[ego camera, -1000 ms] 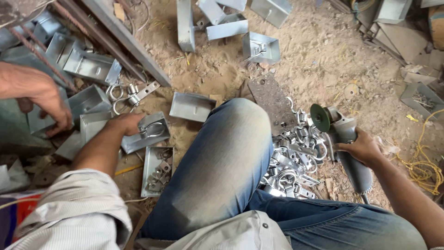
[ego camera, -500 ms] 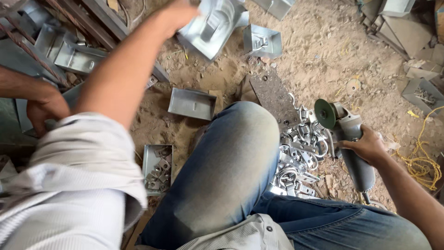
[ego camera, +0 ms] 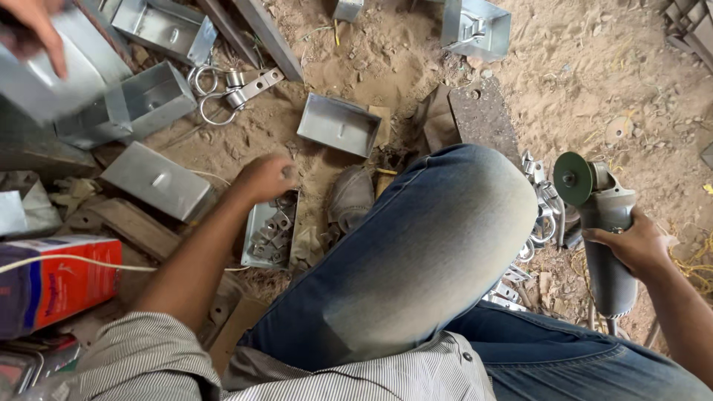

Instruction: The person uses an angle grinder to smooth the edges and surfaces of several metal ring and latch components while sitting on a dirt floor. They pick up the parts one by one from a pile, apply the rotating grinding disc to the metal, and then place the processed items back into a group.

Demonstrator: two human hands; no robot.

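Fingers of the left hand (ego camera: 266, 178) are curling loosely, holding nothing, just over a shallow grey metal tray of small steel brackets (ego camera: 269, 230) lying on the sandy floor (ego camera: 594, 67). The right hand (ego camera: 631, 245) is gripping a grey angle grinder with a green disc (ego camera: 598, 223) beside the raised knee.

- Soft, even daylight; shadows are faint and short.
- Mild glare on the metal boxes (ego camera: 338, 124).
- Motion blur smears the other person's hand (ego camera: 33, 26), top left.
- The centre is sharp.
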